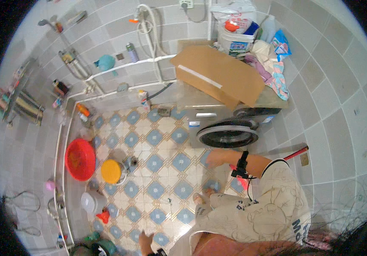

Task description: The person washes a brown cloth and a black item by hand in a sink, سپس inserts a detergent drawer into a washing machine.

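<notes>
My right hand hangs in front of the washing machine, near its round door. It appears to hold nothing, though the fingers are blurred. A black strap with a device circles that wrist. Low in the picture, my left hand is over the patterned tile floor with thumb and fingers apart. It grasps nothing. A flat cardboard sheet lies across the top of the machine and sticks out past the front edge.
A red basin, a yellow-topped bucket or stool and a grey bin stand along the left wall. A white bucket and cloths sit behind the cardboard. A red pole leans at right.
</notes>
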The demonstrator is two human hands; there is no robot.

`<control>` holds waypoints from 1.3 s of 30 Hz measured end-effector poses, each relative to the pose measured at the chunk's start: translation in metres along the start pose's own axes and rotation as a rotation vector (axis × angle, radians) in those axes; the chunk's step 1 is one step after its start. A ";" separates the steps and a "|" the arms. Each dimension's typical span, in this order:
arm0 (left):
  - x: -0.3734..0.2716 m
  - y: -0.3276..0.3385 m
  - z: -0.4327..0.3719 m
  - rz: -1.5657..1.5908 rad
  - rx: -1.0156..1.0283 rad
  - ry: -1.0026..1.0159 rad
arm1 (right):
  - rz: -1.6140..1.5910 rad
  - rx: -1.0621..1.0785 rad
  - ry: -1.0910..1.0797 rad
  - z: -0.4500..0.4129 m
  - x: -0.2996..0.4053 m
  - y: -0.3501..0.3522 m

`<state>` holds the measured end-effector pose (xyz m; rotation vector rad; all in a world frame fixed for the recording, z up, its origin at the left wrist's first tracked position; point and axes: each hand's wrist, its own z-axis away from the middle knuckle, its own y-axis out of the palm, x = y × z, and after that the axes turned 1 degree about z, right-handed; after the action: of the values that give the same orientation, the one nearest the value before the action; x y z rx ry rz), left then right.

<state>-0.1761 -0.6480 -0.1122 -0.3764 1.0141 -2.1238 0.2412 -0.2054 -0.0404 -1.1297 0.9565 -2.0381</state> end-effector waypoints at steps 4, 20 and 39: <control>0.120 0.080 0.096 0.279 -0.274 -0.221 | 0.068 0.037 0.136 -0.034 0.042 -0.019; -0.012 0.167 0.456 1.096 -0.616 -1.075 | 0.219 0.243 -0.702 -0.207 0.339 -0.011; 0.293 0.101 0.421 2.048 -1.424 -0.888 | 0.336 0.325 -1.058 -0.391 0.762 0.115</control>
<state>-0.1002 -1.1331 0.0671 -0.4386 1.1263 0.7160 -0.4251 -0.7486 0.0517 -1.4641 0.2268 -1.0054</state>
